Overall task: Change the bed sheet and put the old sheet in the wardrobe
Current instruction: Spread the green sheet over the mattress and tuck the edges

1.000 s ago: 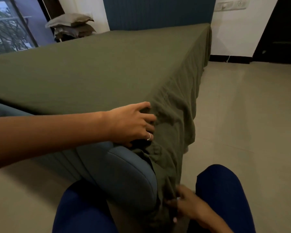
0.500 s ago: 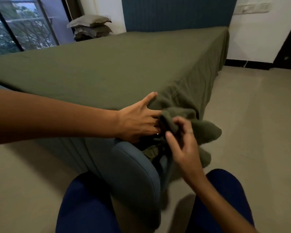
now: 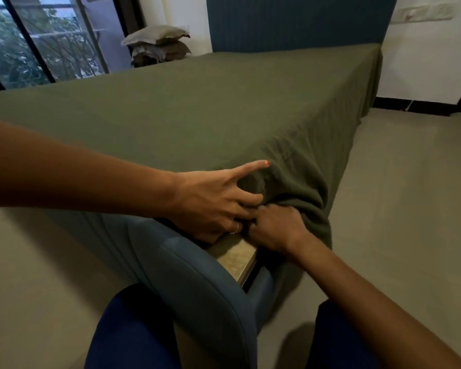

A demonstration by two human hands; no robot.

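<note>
The olive-green bed sheet (image 3: 197, 107) lies spread flat over the bed, reaching the blue headboard (image 3: 298, 22) at the far end. At the near corner the cloth is gathered into folds and hangs down the right side toward the tiled floor (image 3: 410, 209).

Left hand (image 3: 216, 206): lies on the corner of the mattress with the thumb stretched out along the top of the sheet and the other fingers pointing down into the fold. A ring is visible on one finger. Half a second ago this hand sat in much the same place, so it has held its position.

Right hand (image 3: 274, 227): fingers curled into a fist on the bunched cloth, pushed in under the mattress corner, knuckles touching the left hand's fingers. Half a second ago it held a loose wad of sheet up in the air beside the corner; that wad is now down and drawn in against the corner. One second ago the same hand was low near the floor, at the hanging hem.

A pale board (image 3: 234, 257) of the bed base now shows beneath the hands; earlier it was covered. The padded blue bed frame (image 3: 192, 283) curves around the corner below.

Folded pillows (image 3: 157, 41) are stacked beyond the bed, beside the window (image 3: 37, 43).
</note>
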